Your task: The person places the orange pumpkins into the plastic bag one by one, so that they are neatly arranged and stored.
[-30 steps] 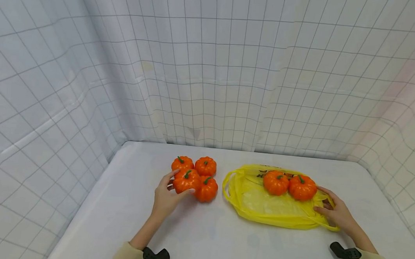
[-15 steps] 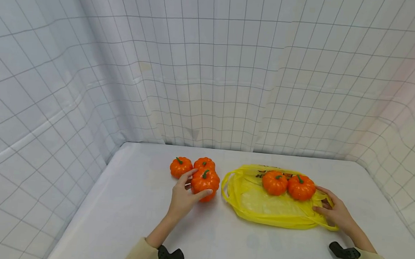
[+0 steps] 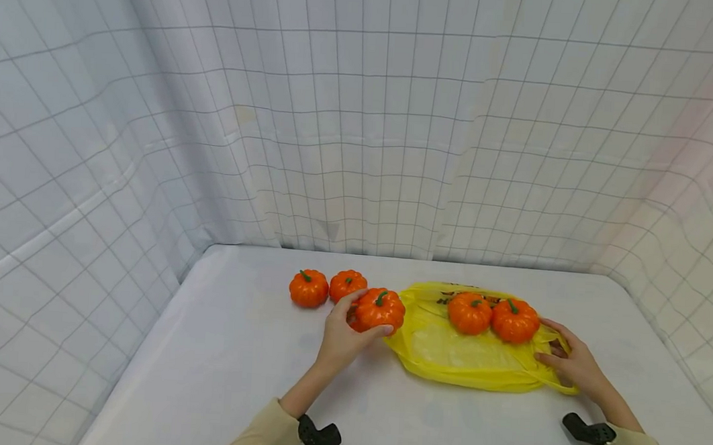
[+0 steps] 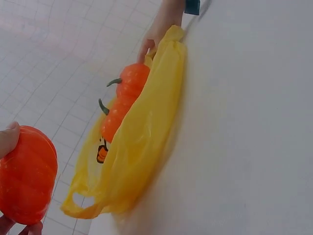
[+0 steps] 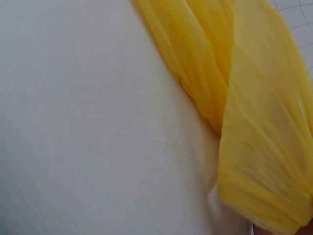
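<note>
Ribbed pumpkin [image 3: 382,310] shifted rightward, left hand [image 3: 342,337] gripping it, right hand [image 3: 580,366] holding crinkled bag [image 3: 449,358]

Beige sleeves [image 3: 267,434], curved black wrist devices [image 3: 587,431], one seemingly dotted

Soft, diffuse light; faint shadows

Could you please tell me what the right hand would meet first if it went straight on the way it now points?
Apart from the bag it holds, the right hand would probably meet the nearest pumpkin, just ahead of it, though the exact gap is unclear.
</note>
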A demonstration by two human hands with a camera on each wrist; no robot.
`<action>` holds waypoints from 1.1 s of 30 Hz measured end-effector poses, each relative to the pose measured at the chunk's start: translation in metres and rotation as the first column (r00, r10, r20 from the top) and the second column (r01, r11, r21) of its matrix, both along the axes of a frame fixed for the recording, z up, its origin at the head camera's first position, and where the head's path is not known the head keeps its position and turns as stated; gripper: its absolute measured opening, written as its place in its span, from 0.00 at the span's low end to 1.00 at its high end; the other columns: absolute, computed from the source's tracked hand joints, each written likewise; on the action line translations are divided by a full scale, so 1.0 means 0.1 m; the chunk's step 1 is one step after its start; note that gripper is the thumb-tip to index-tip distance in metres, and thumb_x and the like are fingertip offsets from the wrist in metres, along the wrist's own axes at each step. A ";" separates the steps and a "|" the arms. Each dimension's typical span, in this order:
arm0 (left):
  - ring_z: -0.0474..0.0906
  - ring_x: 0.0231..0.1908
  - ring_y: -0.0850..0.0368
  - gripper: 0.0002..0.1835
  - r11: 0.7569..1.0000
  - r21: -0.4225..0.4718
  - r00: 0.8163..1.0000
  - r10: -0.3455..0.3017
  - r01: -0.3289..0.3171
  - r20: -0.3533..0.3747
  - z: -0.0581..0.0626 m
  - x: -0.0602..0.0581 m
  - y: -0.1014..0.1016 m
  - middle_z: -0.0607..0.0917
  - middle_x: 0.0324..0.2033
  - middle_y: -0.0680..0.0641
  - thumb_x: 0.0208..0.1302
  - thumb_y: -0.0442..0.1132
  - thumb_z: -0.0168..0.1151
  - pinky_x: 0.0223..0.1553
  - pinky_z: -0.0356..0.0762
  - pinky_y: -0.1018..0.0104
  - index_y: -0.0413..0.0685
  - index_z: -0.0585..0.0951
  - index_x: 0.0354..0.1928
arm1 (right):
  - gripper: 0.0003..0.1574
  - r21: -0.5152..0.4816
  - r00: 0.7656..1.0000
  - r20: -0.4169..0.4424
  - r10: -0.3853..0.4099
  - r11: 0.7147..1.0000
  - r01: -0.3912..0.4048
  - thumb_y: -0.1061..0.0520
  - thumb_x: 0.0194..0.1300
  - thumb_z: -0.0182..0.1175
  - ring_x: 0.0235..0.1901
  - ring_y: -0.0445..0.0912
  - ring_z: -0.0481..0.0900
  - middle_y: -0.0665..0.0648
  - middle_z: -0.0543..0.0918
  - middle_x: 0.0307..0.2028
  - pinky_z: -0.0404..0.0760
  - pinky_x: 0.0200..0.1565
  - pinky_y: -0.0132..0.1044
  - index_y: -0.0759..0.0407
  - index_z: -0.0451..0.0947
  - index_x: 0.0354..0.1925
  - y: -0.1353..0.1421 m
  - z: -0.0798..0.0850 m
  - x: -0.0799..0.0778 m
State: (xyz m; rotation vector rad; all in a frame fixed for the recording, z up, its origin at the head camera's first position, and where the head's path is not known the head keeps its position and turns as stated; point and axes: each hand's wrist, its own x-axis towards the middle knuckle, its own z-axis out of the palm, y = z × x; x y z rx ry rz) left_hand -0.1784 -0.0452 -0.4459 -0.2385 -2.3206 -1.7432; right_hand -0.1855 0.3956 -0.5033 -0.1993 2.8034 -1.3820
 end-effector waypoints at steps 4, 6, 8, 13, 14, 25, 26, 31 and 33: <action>0.73 0.53 0.54 0.41 1.000 -0.022 1.000 0.002 -0.002 -0.017 -0.01 -0.03 0.11 0.77 0.55 0.48 0.42 0.49 0.79 0.55 0.74 0.57 0.49 0.74 0.61 | 0.46 -0.004 1.000 0.014 0.000 1.000 0.000 0.53 0.62 0.65 0.42 0.22 0.66 0.71 0.59 0.66 0.71 0.43 0.14 0.64 0.55 0.70 0.01 0.00 -0.01; 0.72 0.51 0.55 0.40 0.999 -0.032 1.000 0.002 -0.003 -0.016 -0.02 -0.05 0.17 0.77 0.55 0.48 0.43 0.49 0.79 0.52 0.76 0.60 0.49 0.74 0.61 | 0.46 -0.002 1.000 0.014 -0.002 1.000 0.002 0.53 0.62 0.65 0.41 0.23 0.66 0.70 0.59 0.65 0.71 0.43 0.14 0.64 0.55 0.70 0.01 0.00 -0.01; 0.72 0.49 0.55 0.40 0.999 -0.035 1.000 0.000 0.000 -0.014 -0.03 -0.06 0.23 0.76 0.55 0.47 0.43 0.50 0.78 0.48 0.76 0.62 0.48 0.74 0.61 | 0.46 0.001 1.000 0.016 -0.005 1.000 0.005 0.53 0.62 0.65 0.41 0.23 0.67 0.70 0.60 0.65 0.71 0.42 0.14 0.64 0.55 0.70 0.01 0.00 -0.01; 0.72 0.48 0.56 0.41 0.999 -0.042 1.000 -0.009 0.009 0.004 -0.05 -0.12 0.36 0.75 0.56 0.48 0.43 0.52 0.78 0.48 0.77 0.58 0.50 0.73 0.61 | 0.46 0.005 1.000 0.021 -0.006 1.000 0.005 0.53 0.61 0.65 0.41 0.21 0.66 0.71 0.61 0.65 0.71 0.42 0.14 0.65 0.55 0.70 0.01 0.00 -0.01; 0.72 0.48 0.55 0.42 0.999 -0.045 1.000 -0.012 0.012 0.006 -0.05 -0.13 0.38 0.75 0.56 0.48 0.43 0.53 0.78 0.49 0.77 0.56 0.51 0.73 0.62 | 0.46 0.002 1.000 0.020 -0.004 1.000 0.004 0.54 0.61 0.65 0.41 0.20 0.66 0.71 0.60 0.66 0.71 0.42 0.14 0.65 0.55 0.70 0.01 0.00 -0.01; 0.72 0.51 0.56 0.42 0.994 -0.097 0.998 -0.051 0.055 0.037 -0.13 -0.27 0.61 0.74 0.57 0.49 0.46 0.58 0.74 0.52 0.77 0.65 0.54 0.71 0.64 | 0.46 -0.006 1.000 0.000 0.008 1.000 -0.008 0.55 0.61 0.66 0.42 0.18 0.66 0.72 0.61 0.65 0.72 0.43 0.15 0.66 0.55 0.69 0.00 -0.01 -0.02; 0.72 0.51 0.57 0.42 0.994 -0.096 0.998 -0.050 0.054 0.046 -0.13 -0.28 0.63 0.74 0.57 0.50 0.47 0.59 0.74 0.52 0.76 0.65 0.55 0.71 0.64 | 0.46 -0.003 1.000 0.002 0.007 1.000 -0.007 0.55 0.61 0.66 0.42 0.17 0.65 0.72 0.61 0.65 0.72 0.43 0.14 0.66 0.55 0.69 0.01 -0.01 -0.02; 0.72 0.52 0.56 0.42 0.991 -0.131 0.997 -0.027 0.036 0.068 -0.16 -0.30 0.71 0.75 0.58 0.50 0.47 0.62 0.72 0.54 0.76 0.60 0.55 0.71 0.64 | 0.46 0.001 1.000 0.009 0.002 1.000 -0.002 0.54 0.61 0.65 0.42 0.18 0.66 0.71 0.61 0.65 0.72 0.43 0.15 0.65 0.55 0.70 0.01 -0.01 -0.02; 0.72 0.53 0.55 0.43 0.987 -0.162 0.998 -0.011 0.022 0.069 -0.17 -0.31 0.73 0.76 0.58 0.50 0.46 0.63 0.72 0.55 0.75 0.57 0.56 0.71 0.64 | 0.45 0.000 1.000 0.011 0.001 1.000 -0.001 0.54 0.62 0.65 0.42 0.19 0.66 0.70 0.61 0.65 0.73 0.42 0.16 0.64 0.56 0.70 0.01 -0.01 -0.01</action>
